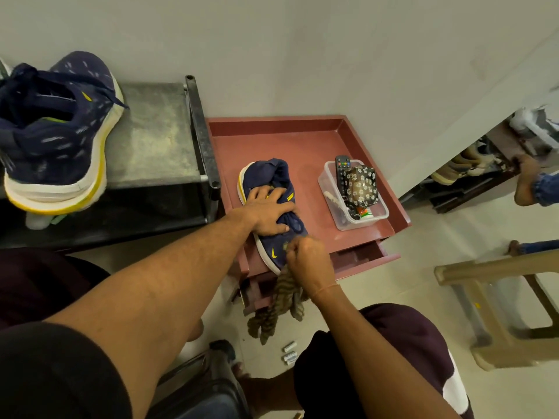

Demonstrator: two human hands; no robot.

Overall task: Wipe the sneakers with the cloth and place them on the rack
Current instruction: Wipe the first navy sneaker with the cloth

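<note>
The person sits close to a reddish bench (302, 143) with a raised rim and works on a navy sneaker (267, 173) with yellow marks, which lies on the bench top under the hands. The left hand (269, 211) lies across the sneaker's upper, fingers curled over it and holding it down. The right hand (308, 258), just below the left at the heel end, is clenched round a striped brownish cloth (284, 303). The bunched part is against the shoe and the rest hangs down past the bench edge. To the right of both hands, on the same bench, stands a clear plastic box (325, 179). In it are a black remote control (341, 166) propped on end, a dark flowered pouch (361, 184) leaning on it, and some small things at the bottom that I can't make out. Under the bench top, right of the right hand, a drawer (363, 255) stands pulled out. Well to the left of the left hand, the second sneaker (57, 131) sits on top of the dark rack (157, 137). A few batteries (290, 352) lie on the floor beneath the right arm.
</note>
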